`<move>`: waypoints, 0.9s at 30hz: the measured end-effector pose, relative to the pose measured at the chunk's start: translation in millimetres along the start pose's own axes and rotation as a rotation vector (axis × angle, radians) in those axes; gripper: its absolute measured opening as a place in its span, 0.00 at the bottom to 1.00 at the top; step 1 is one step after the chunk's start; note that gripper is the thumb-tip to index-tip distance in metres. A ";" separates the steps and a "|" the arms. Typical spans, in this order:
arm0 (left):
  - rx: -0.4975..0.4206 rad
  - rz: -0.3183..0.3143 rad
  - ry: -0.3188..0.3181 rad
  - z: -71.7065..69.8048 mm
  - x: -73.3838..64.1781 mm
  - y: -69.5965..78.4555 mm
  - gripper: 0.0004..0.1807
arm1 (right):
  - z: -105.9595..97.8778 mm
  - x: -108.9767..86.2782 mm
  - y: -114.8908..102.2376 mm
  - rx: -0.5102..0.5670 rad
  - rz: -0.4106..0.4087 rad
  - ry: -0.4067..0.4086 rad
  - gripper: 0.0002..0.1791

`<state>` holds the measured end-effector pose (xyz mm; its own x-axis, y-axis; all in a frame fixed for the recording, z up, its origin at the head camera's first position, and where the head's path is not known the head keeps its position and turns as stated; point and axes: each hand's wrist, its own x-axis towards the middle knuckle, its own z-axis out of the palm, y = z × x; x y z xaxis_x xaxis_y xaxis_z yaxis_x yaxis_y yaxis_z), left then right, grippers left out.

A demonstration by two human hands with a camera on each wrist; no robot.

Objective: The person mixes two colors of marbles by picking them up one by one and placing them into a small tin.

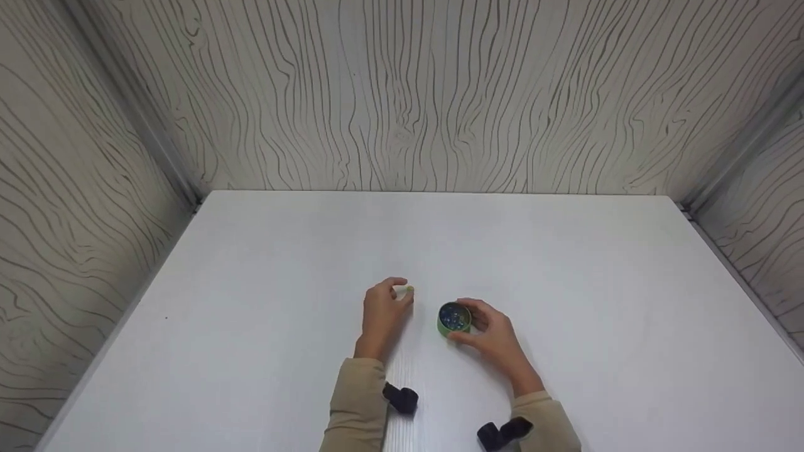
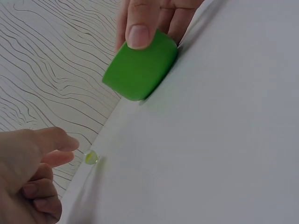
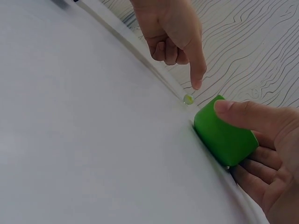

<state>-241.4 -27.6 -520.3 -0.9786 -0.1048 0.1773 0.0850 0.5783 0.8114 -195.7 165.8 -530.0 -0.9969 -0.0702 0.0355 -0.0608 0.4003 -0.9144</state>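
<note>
A small green cup point(image 1: 453, 319) stands on the white table, its open top showing several dark, bluish, shiny pieces inside. My right hand point(image 1: 493, 336) grips it from the right, thumb on the near side and fingers around the far side. Just left of the cup, a clear glass marble point(image 2: 91, 157) with a yellow-green core lies on the table. My left hand point(image 1: 384, 314) is beside this marble, its thumb and forefinger stretched toward it, the other fingers folded in. In the right wrist view the fingertip point(image 3: 197, 85) is right by the marble point(image 3: 188, 99).
The white table point(image 1: 264, 263) extends around both hands. A wall with a wood-grain pattern point(image 1: 402, 94) rises behind its far edge, with similar panels at the left and right. A black wrist camera point(image 1: 402, 398) sits on the left sleeve, another point(image 1: 502, 433) on the right.
</note>
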 end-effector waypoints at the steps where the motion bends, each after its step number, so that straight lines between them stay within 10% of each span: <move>1: 0.009 0.001 0.000 0.1 0.4 -0.3 0.11 | 0.1 0.1 -0.5 0.002 -0.002 0.000 0.34; 27: 0.094 -0.050 -0.030 9.8 0.7 -2.8 0.10 | -1.0 -1.0 -2.4 0.011 -0.004 -0.003 0.35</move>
<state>-244.2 -21.3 -527.9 -0.9864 -0.1122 0.1197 0.0189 0.6467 0.7625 -194.7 165.9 -527.4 -0.9965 -0.0744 0.0379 -0.0640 0.3901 -0.9185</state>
